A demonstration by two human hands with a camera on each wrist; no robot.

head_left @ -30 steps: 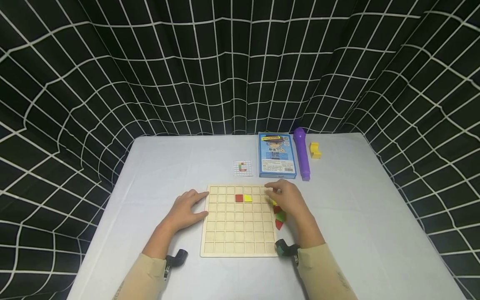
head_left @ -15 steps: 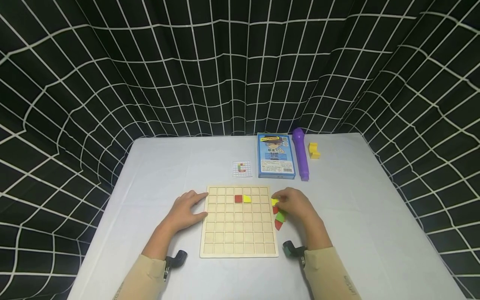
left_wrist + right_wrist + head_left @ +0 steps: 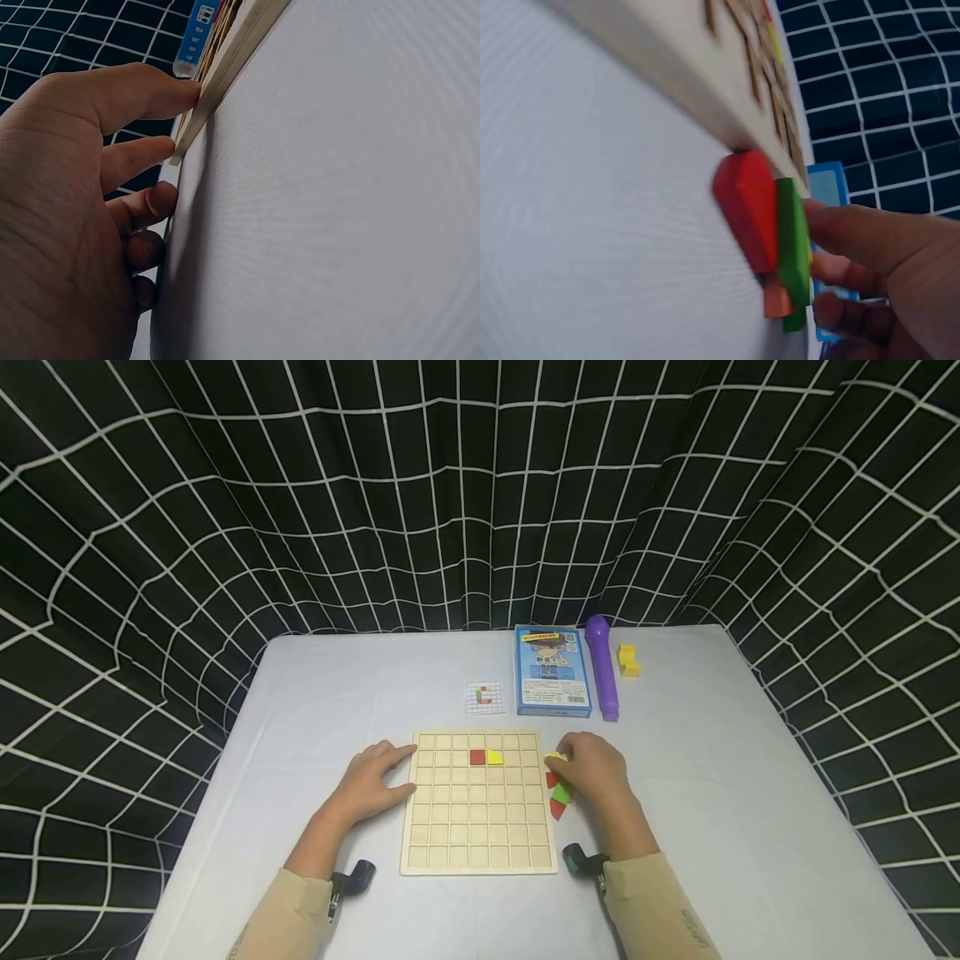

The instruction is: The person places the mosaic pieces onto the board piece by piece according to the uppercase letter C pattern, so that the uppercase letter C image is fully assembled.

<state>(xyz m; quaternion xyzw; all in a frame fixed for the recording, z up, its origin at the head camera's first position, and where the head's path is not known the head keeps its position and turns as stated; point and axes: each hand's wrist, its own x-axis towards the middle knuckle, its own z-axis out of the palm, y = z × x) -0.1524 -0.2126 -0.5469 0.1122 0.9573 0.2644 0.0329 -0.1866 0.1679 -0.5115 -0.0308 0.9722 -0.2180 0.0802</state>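
A pale wooden grid board (image 3: 480, 814) lies flat on the table. In its second row sit a red square piece (image 3: 477, 757) and a yellow piece with a cut corner (image 3: 494, 757). My left hand (image 3: 369, 783) rests beside the board, thumb and index fingertip touching its left edge. Off the right edge, my right hand (image 3: 596, 768) pinches another yellow piece (image 3: 553, 755) between thumb and index finger, partly hidden by them. Below those fingers lie a green piece (image 3: 793, 240) and a red piece (image 3: 746, 210), with an orange piece (image 3: 777, 296) partly covered in the right wrist view.
Behind the board lies a small printed pattern card (image 3: 483, 697). A blue box (image 3: 553, 672), a purple microphone-shaped stick (image 3: 603, 668) and a yellow notched block (image 3: 629, 662) are at the back right. A black curtain with white grid lines (image 3: 465, 493) surrounds the table.
My right hand has drawn back from the board's upper right corner to the loose pieces, and the yellow piece at its fingertips has shifted slightly. My left hand stays put.
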